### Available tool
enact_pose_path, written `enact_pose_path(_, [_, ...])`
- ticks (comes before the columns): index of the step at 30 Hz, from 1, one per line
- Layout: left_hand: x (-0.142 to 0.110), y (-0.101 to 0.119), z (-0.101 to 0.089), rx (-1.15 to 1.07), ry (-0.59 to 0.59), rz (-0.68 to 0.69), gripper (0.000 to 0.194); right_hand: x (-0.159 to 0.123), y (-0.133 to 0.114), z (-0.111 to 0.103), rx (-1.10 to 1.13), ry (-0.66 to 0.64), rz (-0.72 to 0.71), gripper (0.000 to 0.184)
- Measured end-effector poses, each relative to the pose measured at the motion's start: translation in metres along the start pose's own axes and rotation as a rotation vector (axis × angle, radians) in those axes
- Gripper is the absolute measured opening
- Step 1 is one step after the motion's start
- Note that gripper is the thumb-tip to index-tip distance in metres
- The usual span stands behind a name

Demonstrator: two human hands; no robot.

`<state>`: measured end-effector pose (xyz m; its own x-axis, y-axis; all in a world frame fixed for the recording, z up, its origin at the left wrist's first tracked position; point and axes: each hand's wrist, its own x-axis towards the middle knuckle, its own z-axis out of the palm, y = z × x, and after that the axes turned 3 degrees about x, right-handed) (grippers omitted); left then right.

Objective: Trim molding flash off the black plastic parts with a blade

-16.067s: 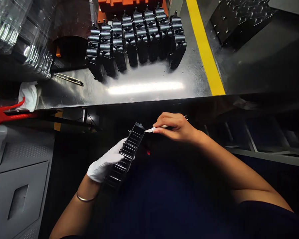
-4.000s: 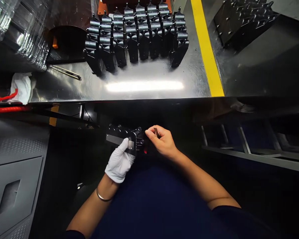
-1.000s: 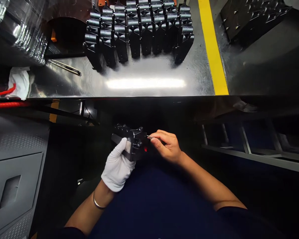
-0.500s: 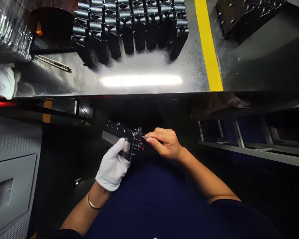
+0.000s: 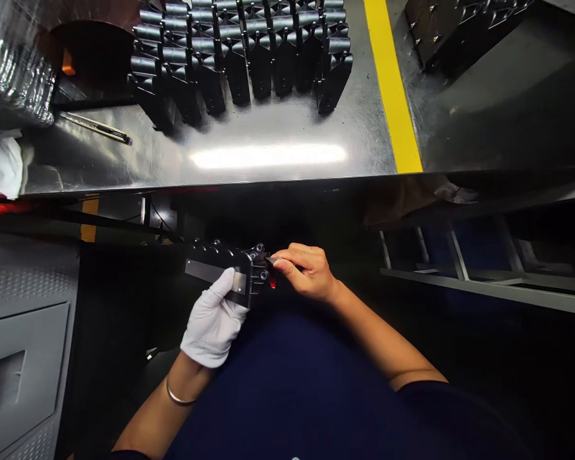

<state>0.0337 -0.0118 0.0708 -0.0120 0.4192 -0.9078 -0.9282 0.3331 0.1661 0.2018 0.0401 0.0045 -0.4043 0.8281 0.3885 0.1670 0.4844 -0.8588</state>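
My left hand [image 5: 214,319], in a white glove, is closed round a black plastic housing [image 5: 220,260] with a flat grey strip along its side. The thumb presses on that strip, and the fingers behind the housing are hidden. My bare right hand [image 5: 307,268] pinches a small pointed blade [image 5: 271,260] between thumb and fingers. Its tip is at the housing's right end, among round screw bosses; whether it touches is too small to tell. Something small and red [image 5: 273,283] shows just below the right fingertips.
On the metal table [image 5: 268,131] ahead stand rows of similar black housings [image 5: 239,76], with another black block [image 5: 455,32] beyond the yellow tape [image 5: 393,89]. A pen [image 5: 96,128], clear plastic trays [image 5: 19,76] and a white cloth [image 5: 2,163] lie left. A grey cabinet [image 5: 23,358] stands lower left.
The blade has turned and now shows less of its flat side, with its tip closer in at the housing's end. The housing has tilted slightly, and the whole view has shifted a little.
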Motion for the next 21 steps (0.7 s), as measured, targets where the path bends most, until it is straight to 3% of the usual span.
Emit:
enact_pose_path(7, [0.006, 0.006, -0.009, -0.015, 0.001, 0.001, 0.052, -0.002, 0.004, 0.013, 0.043, 0.04, 0.04, 0.027])
enact_pose_path(16, [0.022, 0.016, -0.028, -0.038, -0.145, -0.057, 0.061, -0.001, 0.009, 0.029, 0.048, 0.047, 0.118, 0.035])
enact_pose_path(19, [0.019, 0.018, -0.042, 0.051, -0.145, -0.036, 0.054, 0.0, 0.022, 0.029, 0.041, 0.07, 0.24, 0.041])
enact_pose_path(21, [0.014, 0.018, -0.049, 0.141, -0.147, -0.029, 0.043, 0.0, 0.029, 0.025, 0.022, 0.16, 0.375, 0.047])
